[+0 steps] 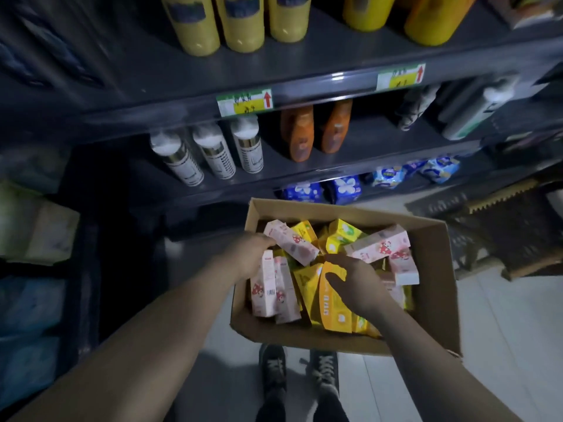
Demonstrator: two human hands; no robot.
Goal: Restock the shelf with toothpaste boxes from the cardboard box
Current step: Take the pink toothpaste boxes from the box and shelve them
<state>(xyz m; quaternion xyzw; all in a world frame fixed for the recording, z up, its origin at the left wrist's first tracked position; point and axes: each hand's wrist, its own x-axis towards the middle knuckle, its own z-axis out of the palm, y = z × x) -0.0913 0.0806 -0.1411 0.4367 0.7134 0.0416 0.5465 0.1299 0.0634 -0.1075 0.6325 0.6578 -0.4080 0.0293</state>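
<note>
Both hands are down in the cardboard box on the floor, the left hand curled round the end of a pink toothpaste box, the right hand pinching the top of a yellow toothpaste box; the packs lie jumbled against each other, so a quick pull could tip neighbours out or crush a corner. The shelf ahead carries spray cans and orange bottles, which may leave little room
</note>
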